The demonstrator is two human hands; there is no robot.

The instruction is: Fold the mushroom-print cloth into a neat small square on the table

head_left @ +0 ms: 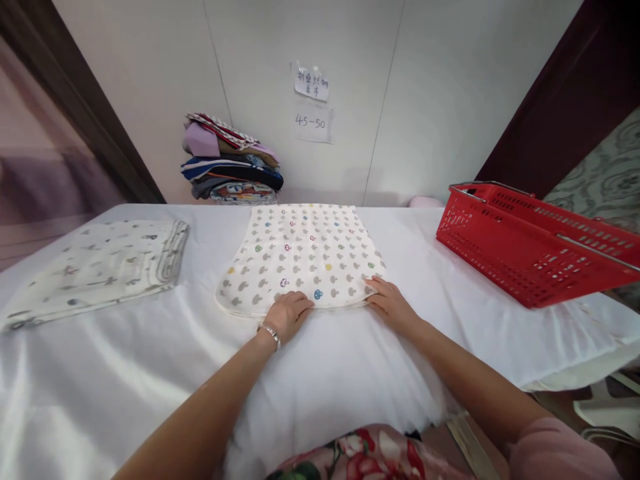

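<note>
A folded white cloth [313,257] printed with grey and coloured mushrooms lies flat on the table in front of me, its near corners rounded and its layers showing along the edge. My left hand [287,315], with a silver bracelet at the wrist, is closed on the near edge left of the middle. At the near right corner my right hand [393,305] grips the same cloth, fingertips on top of the print. The parts of both hands under the edge are hidden.
Another folded printed cloth [107,267] lies on the left of the white-covered table [165,373]. A stack of folded fabrics [233,163] stands at the back by the wall. On the right is a red plastic basket [530,243] with metal handles. Paper notes [313,122] hang on the wall.
</note>
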